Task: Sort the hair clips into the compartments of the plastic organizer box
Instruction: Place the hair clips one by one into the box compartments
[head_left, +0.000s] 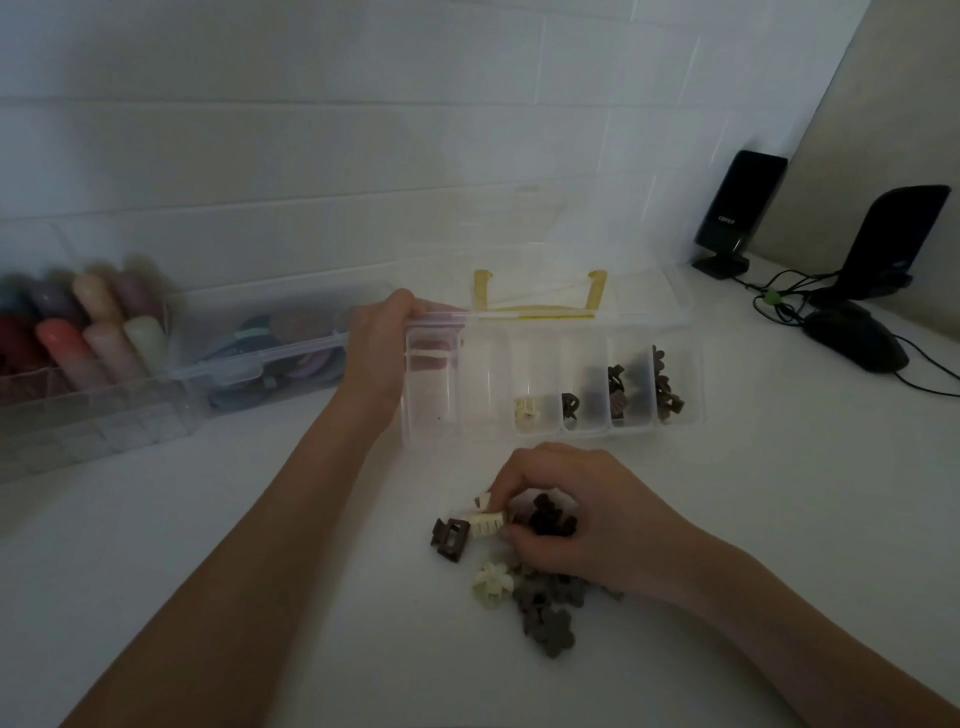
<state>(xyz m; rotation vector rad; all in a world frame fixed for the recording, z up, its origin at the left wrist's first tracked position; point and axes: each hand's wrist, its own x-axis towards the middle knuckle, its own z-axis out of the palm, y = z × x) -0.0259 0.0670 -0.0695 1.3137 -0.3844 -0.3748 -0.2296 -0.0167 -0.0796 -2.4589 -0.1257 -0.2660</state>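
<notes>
While the light is dim, the main things still read clearly.
Left hand (387, 332): fingers curled over the far left corner of the plastic organizer box (550, 384), gripping its rim.
Right hand (576, 514): thumb and fingers pinching a cream hair clip (487, 523) at the loose pile of clips (540, 597) on the white table (208, 571).
Box: lid open; the right-hand compartments hold cream, brown and dark clips (the leftmost looks bare).
Beside it: a second clear box (156, 364), blurred, with coloured items.

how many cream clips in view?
3: one in the organizer box at, one pinched by the right hand at, one flower clip on the table at. Others may be hidden.
</notes>
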